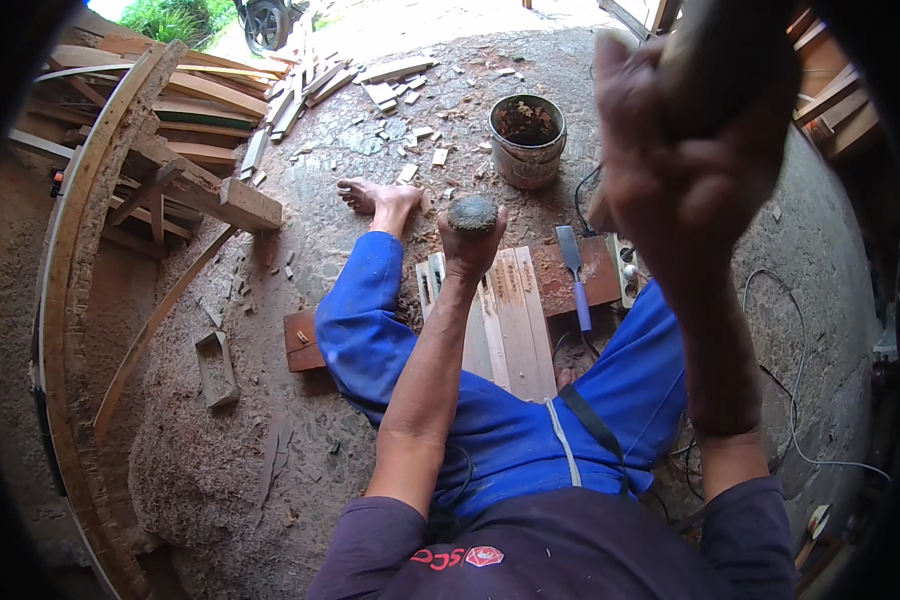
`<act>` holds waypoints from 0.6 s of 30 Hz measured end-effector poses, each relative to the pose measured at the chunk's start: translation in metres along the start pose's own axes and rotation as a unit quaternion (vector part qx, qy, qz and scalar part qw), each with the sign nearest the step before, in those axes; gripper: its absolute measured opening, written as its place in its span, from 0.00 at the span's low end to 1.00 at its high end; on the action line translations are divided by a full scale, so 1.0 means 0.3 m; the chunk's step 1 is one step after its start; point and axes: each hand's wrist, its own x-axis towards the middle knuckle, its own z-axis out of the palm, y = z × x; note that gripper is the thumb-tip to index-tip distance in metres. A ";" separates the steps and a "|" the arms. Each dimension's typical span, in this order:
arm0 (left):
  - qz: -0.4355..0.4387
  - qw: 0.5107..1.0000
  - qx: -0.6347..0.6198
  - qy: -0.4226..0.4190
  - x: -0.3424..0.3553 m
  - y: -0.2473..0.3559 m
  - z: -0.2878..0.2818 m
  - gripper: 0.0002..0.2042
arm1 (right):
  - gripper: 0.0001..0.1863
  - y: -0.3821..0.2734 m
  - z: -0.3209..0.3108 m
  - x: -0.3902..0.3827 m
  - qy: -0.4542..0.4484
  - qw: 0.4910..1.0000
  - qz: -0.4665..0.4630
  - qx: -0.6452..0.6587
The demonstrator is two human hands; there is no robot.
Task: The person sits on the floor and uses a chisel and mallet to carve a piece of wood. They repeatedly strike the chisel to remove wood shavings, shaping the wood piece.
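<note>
My left hand (467,250) grips a chisel upright by its round-topped handle (473,213), set over a pale wooden board (515,325) that lies between my legs. My right hand (685,165) is raised high and close to the camera, blurred, closed around a dark wooden mallet (722,60). I sit on the ground in blue trousers, with my bare left foot (375,195) stretched forward.
A second chisel with a blue handle (573,272) lies on a reddish board (575,275). A bucket (527,140) stands ahead. Wood offcuts (300,95), a curved wooden frame (70,250), a small block (216,368), a power strip (628,268) and cables (800,330) surround me.
</note>
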 end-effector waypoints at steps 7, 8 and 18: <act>0.078 0.994 0.055 -0.049 -0.263 0.057 -0.013 0.19 | 0.39 0.043 0.085 -0.498 -0.425 0.890 0.166 0.016; 0.060 0.995 0.050 -0.057 -0.253 0.041 -0.009 0.20 | 0.40 0.031 0.079 -0.490 -0.415 0.893 0.173 0.024; -0.021 0.998 0.046 -0.022 0.010 -0.011 0.022 0.11 | 0.34 -0.064 -0.056 0.084 0.074 0.996 -0.038 -0.012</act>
